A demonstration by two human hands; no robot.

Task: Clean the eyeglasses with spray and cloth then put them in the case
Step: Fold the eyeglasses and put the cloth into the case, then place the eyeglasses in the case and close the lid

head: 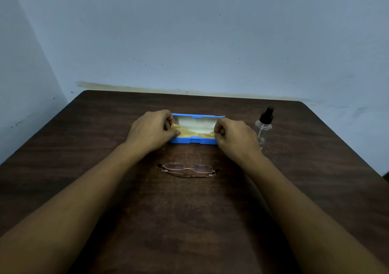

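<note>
Pinching soft tan cloth [196, 134], blue rectangular case [195, 140]

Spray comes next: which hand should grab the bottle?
Right. The right hand is beside the spray bottle, while the left hand is across the open case. Both pinch the cloth, so right must release.

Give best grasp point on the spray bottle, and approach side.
Grip the spray bottle around its clear body, below the black nozzle, coming from its near right side. It stands upright, and the right hand, pinching the cloth beside it, crowds its left.
</note>
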